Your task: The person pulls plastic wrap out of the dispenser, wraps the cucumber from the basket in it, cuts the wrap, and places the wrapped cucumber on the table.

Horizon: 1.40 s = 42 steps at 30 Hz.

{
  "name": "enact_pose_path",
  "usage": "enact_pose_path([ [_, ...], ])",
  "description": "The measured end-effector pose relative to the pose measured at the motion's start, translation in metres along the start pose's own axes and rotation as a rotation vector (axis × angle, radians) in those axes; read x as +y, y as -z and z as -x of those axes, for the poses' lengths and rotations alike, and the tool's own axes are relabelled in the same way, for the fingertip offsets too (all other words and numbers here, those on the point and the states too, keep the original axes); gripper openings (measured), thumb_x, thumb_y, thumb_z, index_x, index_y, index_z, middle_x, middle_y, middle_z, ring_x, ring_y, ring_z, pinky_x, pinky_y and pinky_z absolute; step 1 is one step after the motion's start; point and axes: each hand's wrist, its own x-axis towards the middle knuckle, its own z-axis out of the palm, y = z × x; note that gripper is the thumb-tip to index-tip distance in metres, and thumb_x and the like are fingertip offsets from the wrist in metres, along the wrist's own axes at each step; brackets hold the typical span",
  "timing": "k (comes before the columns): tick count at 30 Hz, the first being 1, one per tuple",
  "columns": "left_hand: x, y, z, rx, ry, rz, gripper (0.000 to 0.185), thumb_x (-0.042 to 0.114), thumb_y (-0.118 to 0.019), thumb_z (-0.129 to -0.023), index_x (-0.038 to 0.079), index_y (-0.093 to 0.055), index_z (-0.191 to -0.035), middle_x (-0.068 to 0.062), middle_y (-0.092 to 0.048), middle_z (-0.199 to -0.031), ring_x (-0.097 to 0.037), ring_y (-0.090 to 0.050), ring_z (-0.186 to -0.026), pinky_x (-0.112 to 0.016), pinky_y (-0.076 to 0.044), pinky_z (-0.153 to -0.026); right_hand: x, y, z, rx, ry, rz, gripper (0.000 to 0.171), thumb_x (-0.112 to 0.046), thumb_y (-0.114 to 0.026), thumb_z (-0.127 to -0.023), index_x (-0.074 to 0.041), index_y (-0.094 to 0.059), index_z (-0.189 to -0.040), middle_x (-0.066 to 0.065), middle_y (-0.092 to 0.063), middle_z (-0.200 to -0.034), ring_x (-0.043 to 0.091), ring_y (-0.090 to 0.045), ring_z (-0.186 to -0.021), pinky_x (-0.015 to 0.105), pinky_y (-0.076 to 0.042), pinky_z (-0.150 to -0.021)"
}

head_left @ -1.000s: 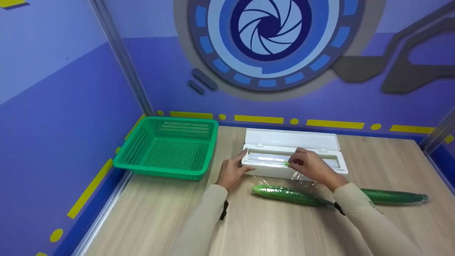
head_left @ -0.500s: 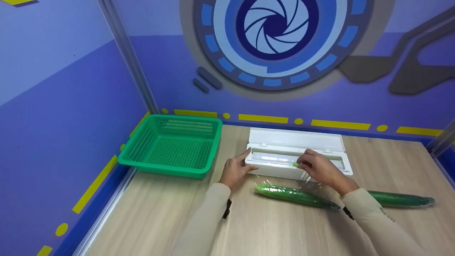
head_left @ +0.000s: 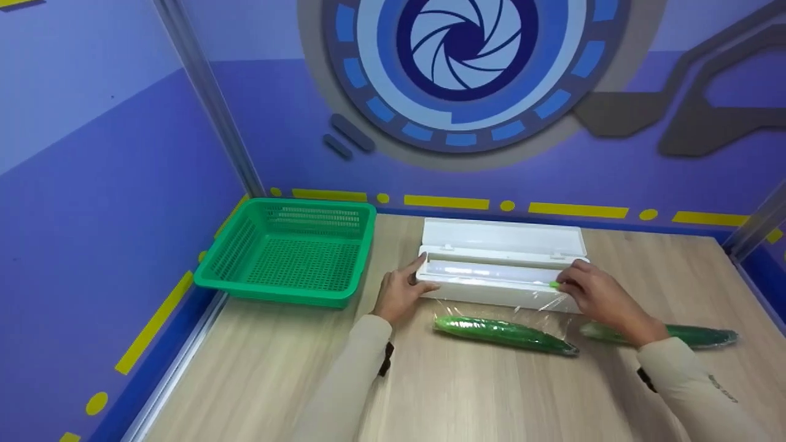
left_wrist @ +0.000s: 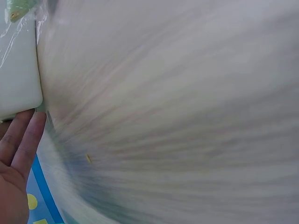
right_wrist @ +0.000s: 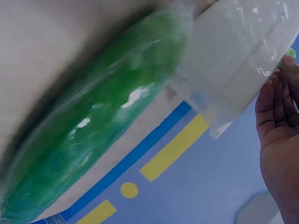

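A white cling film box [head_left: 491,293] lies on the table, its lid [head_left: 503,236] tipped back and a film roll [head_left: 485,270] inside. My left hand [head_left: 399,294] holds the box's left end, thumb on the front and forefinger at the back corner. Near the right end, my right hand [head_left: 599,298] pinches a small green slide cutter [head_left: 554,285] on the front edge. Clear film [head_left: 540,304] hangs over the front, down to a cucumber [head_left: 503,333] lying before the box under film. The right wrist view shows a glossy wrapped cucumber [right_wrist: 93,107] up close.
An empty green plastic basket [head_left: 285,294] stands left of the box. A second wrapped cucumber [head_left: 700,336] lies on the right, partly behind my right wrist. Blue and purple printed panels [head_left: 393,172] border the table at the back and left.
My right hand has slid the green cutter rightward along the box edge, from about the middle to near the right end. My left hand has stayed on the box's left end.
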Motion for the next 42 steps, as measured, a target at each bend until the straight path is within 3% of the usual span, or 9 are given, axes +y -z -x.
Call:
enact_pose_path([
  [8, 0.0, 0.002, 0.001, -0.009, 0.013, 0.011, 0.075, 0.03, -0.089, -0.086, 0.01, -0.058, -0.152, 0.013, -0.036, -0.062, -0.004, -0.035, -0.062, -0.025, -0.033, -0.061, 0.008, 0.01, 0.015, -0.016, -0.095, 0.033, 0.023, 0.011, -0.082, -0.085, -0.007, -0.075, -0.097, -0.006, -0.06, -0.091, 0.008, -0.055, -0.079, 0.017, -0.047, -0.073],
  [19, -0.003, 0.0, -0.001, 0.007, 0.011, 0.033, 0.074, 0.027, -0.09, -0.086, 0.011, -0.059, -0.151, 0.012, -0.034, -0.065, -0.005, -0.034, -0.064, -0.025, -0.033, -0.062, 0.009, 0.01, 0.019, 0.016, -0.101, 0.063, 0.022, 0.008, -0.085, -0.084, -0.009, -0.075, -0.096, -0.007, -0.059, -0.089, 0.009, -0.052, -0.078, 0.024, -0.046, -0.07],
  [25, -0.003, 0.0, -0.002, 0.004, 0.017, 0.027, 0.074, 0.027, -0.09, -0.086, 0.011, -0.059, -0.151, 0.012, -0.036, -0.065, -0.005, -0.035, -0.064, -0.025, -0.033, -0.061, 0.011, 0.01, 0.021, 0.026, -0.112, 0.032, 0.021, 0.008, -0.084, -0.085, -0.007, -0.075, -0.095, -0.006, -0.059, -0.089, 0.007, -0.052, -0.076, 0.017, -0.043, -0.07],
  [42, 0.0, 0.001, -0.002, -0.015, 0.023, -0.008, 0.075, 0.029, -0.088, -0.087, 0.012, -0.057, -0.153, 0.012, -0.039, -0.066, -0.004, -0.04, -0.065, -0.024, -0.035, -0.061, 0.015, 0.018, 0.033, 0.038, -0.265, -0.043, 0.019, 0.01, -0.082, -0.087, -0.004, -0.076, -0.098, 0.0, -0.065, -0.094, 0.011, -0.058, -0.082, 0.007, -0.043, -0.076],
])
